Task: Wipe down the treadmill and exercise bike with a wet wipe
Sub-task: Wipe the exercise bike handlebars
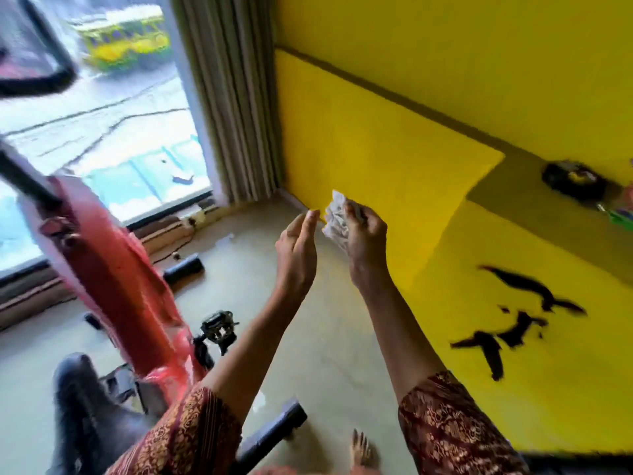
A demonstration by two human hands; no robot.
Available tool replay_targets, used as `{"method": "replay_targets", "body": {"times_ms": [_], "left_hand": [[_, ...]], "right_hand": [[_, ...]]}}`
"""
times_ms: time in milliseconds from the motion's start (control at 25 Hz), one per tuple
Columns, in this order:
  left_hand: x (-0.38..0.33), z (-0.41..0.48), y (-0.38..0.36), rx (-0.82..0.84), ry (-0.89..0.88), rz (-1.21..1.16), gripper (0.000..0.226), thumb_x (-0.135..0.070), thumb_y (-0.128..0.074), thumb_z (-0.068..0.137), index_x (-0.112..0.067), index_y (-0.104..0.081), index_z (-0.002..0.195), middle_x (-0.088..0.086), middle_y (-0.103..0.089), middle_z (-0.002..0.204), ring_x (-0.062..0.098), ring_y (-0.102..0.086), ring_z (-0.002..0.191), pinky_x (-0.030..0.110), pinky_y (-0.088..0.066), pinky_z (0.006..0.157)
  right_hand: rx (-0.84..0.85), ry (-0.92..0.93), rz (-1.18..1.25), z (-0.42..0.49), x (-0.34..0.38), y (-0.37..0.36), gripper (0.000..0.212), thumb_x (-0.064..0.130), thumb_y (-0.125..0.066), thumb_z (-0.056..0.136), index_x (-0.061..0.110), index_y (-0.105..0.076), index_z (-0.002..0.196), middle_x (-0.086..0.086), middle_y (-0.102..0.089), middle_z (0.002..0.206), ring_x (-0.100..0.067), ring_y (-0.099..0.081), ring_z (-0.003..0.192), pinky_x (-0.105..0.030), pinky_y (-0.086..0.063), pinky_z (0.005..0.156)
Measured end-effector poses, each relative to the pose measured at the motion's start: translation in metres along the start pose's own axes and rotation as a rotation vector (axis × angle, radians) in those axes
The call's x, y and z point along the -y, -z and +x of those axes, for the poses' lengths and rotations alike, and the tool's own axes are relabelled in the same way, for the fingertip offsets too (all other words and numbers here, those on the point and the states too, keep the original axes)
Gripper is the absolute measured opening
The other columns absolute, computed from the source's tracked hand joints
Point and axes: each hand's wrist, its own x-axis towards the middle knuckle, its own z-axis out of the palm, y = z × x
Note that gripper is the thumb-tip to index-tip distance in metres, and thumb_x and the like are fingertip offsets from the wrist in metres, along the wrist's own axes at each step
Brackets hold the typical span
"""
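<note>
A red exercise bike [113,269] fills the left of the view, with its black seat [85,409] at the bottom left, a black pedal [219,327] beside the frame and a black handlebar [51,73] at the top left. A crumpled white wet wipe [337,217] is raised in front of me, well to the right of the bike, and my right hand [363,241] grips it. My left hand [298,248] hovers just left of the wipe with straight fingers, apart from it. No treadmill is in view.
A yellow wall [445,80] with a ledge [548,207] and black bird decals [513,320] stands close on the right. A large window [113,138] and a curtain [233,97] lie ahead. The bike's black base bars [274,430] rest on the pale floor, near my bare foot [363,447].
</note>
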Motion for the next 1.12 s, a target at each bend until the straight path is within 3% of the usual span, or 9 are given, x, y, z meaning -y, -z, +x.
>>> {"method": "replay_targets", "body": {"times_ms": [120,280,360,520,560,680,840,1000,1120], "left_hand": [[-0.017,0.025,-0.003,-0.173,-0.052,-0.065,0.022,-0.030,-0.043,0.099,-0.025,-0.065,0.099,-0.016,-0.063,0.098,0.005,-0.058,0.100,0.015,-0.040,0.081],[-0.021,0.042,-0.005,-0.305,-0.077,-0.038,0.038,-0.030,-0.039,0.102,-0.008,-0.059,0.125,-0.003,-0.060,0.120,0.010,-0.053,0.113,0.009,-0.037,0.080],[-0.020,0.053,-0.001,-0.386,-0.088,-0.036,0.041,-0.030,-0.039,0.102,-0.004,-0.058,0.127,0.003,-0.061,0.124,0.011,-0.054,0.113,0.010,-0.037,0.079],[-0.025,0.092,0.018,-0.530,-0.139,-0.031,0.034,-0.028,-0.037,0.102,-0.008,-0.061,0.118,-0.009,-0.064,0.099,-0.007,-0.061,0.088,0.005,-0.044,0.069],[-0.025,0.105,0.023,-0.559,-0.144,-0.038,0.034,-0.024,-0.035,0.103,-0.007,-0.061,0.118,-0.007,-0.064,0.102,-0.006,-0.061,0.090,0.004,-0.043,0.069],[-0.016,0.153,0.036,-0.609,-0.148,-0.028,0.039,-0.020,-0.032,0.104,-0.001,-0.055,0.127,0.001,-0.058,0.118,0.009,-0.055,0.110,0.011,-0.041,0.081],[-0.002,0.241,0.069,-0.678,-0.139,-0.026,0.038,-0.022,-0.034,0.104,-0.003,-0.058,0.125,0.006,-0.060,0.121,0.013,-0.054,0.110,0.028,-0.042,0.096],[-0.020,0.333,0.128,-0.782,-0.153,-0.005,0.038,-0.030,-0.041,0.101,-0.005,-0.061,0.121,0.007,-0.063,0.121,0.016,-0.056,0.111,0.028,-0.040,0.094],[-0.031,0.392,0.181,-0.894,-0.177,0.030,0.041,-0.036,-0.046,0.094,-0.008,-0.064,0.117,0.002,-0.064,0.115,0.020,-0.058,0.115,0.037,-0.041,0.103]], "right_hand": [[0.160,0.083,-0.055,0.034,0.013,-0.015,0.016,0.016,-0.056,0.096,0.005,-0.068,0.100,-0.011,-0.069,0.097,-0.025,-0.066,0.090,-0.038,-0.055,0.077],[0.322,0.029,-0.031,0.055,0.016,-0.031,0.023,0.022,-0.055,0.097,0.007,-0.065,0.112,-0.008,-0.068,0.106,-0.020,-0.066,0.095,-0.028,-0.056,0.077],[0.435,-0.012,-0.011,0.063,0.014,-0.047,0.022,0.022,-0.053,0.097,0.010,-0.063,0.112,-0.005,-0.067,0.106,-0.020,-0.065,0.097,-0.026,-0.057,0.077],[0.648,-0.040,0.062,0.082,0.020,-0.087,0.013,0.018,-0.052,0.097,0.014,-0.061,0.107,0.005,-0.065,0.093,-0.012,-0.065,0.087,-0.017,-0.056,0.067],[0.684,-0.043,0.072,0.089,0.019,-0.096,0.015,0.017,-0.052,0.097,0.012,-0.060,0.108,0.006,-0.065,0.093,-0.009,-0.065,0.085,-0.016,-0.056,0.067],[0.753,-0.047,0.081,0.121,0.009,-0.132,0.020,0.019,-0.049,0.098,0.008,-0.059,0.113,0.005,-0.064,0.094,-0.007,-0.065,0.084,-0.016,-0.055,0.068],[0.856,-0.127,0.094,0.182,-0.008,-0.216,0.025,0.021,-0.046,0.100,0.006,-0.057,0.116,-0.006,-0.065,0.106,-0.020,-0.065,0.097,-0.024,-0.056,0.079],[0.954,-0.185,0.166,0.228,-0.007,-0.324,0.015,0.017,-0.047,0.100,0.017,-0.061,0.095,-0.002,-0.067,0.093,-0.019,-0.065,0.089,-0.033,-0.054,0.082],[0.992,-0.225,0.189,0.257,-0.005,-0.396,0.016,0.015,-0.046,0.100,0.019,-0.060,0.092,-0.005,-0.066,0.094,-0.021,-0.065,0.090,-0.040,-0.055,0.085]]}}
